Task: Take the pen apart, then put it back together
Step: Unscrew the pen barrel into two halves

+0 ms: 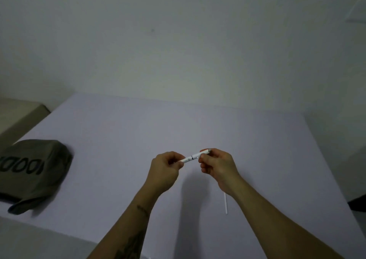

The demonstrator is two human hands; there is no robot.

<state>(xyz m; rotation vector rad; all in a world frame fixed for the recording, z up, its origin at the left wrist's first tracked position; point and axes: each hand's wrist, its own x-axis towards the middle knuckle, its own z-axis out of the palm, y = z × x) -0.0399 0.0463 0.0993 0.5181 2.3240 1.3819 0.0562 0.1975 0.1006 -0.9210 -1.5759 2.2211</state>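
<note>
A white pen [193, 157] with a dark ring near its middle hangs level above the table, between both hands. My left hand [165, 166] pinches its left end with curled fingers. My right hand [215, 164] grips the right end, where a metal clip shows. A thin white refill tube [225, 203] lies on the table under my right wrist, partly hidden by the forearm.
The table [122, 139] has a pale lilac top. An olive cap [33, 171] with black lettering lies at its left edge. A plain wall stands behind the table. A dark object [358, 203] shows at the right edge of the view.
</note>
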